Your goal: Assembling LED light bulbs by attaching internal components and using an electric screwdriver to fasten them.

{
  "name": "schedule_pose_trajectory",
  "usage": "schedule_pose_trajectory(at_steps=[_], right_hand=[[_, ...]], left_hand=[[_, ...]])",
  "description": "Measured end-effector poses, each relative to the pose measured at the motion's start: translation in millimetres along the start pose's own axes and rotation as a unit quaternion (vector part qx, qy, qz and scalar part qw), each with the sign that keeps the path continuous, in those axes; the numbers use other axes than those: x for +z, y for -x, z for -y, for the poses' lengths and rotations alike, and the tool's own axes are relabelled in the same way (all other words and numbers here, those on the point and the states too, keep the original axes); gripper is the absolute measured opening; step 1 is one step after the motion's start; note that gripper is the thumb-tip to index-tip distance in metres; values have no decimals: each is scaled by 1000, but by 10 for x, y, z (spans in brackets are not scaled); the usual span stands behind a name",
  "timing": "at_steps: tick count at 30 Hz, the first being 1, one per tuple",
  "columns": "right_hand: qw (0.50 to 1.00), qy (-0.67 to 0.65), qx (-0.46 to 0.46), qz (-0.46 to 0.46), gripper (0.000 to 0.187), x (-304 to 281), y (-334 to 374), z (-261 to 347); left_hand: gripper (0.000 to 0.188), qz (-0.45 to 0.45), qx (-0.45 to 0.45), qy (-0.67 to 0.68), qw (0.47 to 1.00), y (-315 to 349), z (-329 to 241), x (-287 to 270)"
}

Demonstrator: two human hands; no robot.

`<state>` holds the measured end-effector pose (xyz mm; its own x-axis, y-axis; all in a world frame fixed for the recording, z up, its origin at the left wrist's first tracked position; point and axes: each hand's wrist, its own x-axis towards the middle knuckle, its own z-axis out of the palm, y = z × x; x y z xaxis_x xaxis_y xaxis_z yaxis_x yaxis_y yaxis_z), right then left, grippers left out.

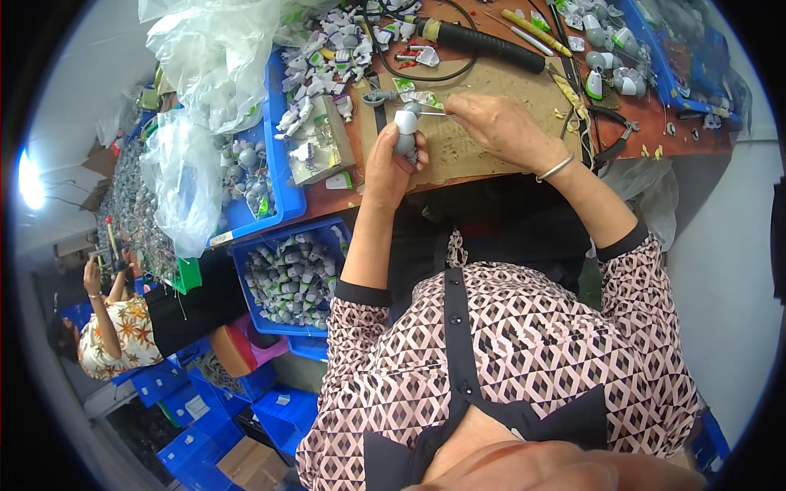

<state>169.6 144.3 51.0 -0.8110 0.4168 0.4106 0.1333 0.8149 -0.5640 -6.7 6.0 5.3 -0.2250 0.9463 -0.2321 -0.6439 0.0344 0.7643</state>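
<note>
My left hand is closed around a small grey-and-white toy figure part, held upright above the brown work board. With the fingertips of my right hand I pinch a thin pale strand or rod, whose other end reaches the top of the toy part. Whether it is stiff or a thread is too small to tell. Just beyond my left hand lies a grey toy piece with green-and-white pieces near it.
A blue bin of grey toy parts stands left. Below the table edge sits another full blue bin. A black-handled tool with a cable lies at the back. Pliers rest right. A co-worker is at far left.
</note>
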Motion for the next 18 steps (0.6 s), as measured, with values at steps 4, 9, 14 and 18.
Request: schedule_pose_trajectory(at_steps=[4,9,14,18], right_hand=[[994,35,-9,102,12,-213,-117,-4],[984,40,-33,172,10,-313,-204,5],[982,-131,-56,121,11,-97,-110,-125],[966,-232,17,112,10,62,-91,-242]], left_hand=[[34,11,-31,-61,998,17,-39,-30],[33,-11,-94,-97,991,62,-136,43],[38,27,-103,-56,993,72,-148,-90],[36,35,-64,3,997,13,-71,-109]])
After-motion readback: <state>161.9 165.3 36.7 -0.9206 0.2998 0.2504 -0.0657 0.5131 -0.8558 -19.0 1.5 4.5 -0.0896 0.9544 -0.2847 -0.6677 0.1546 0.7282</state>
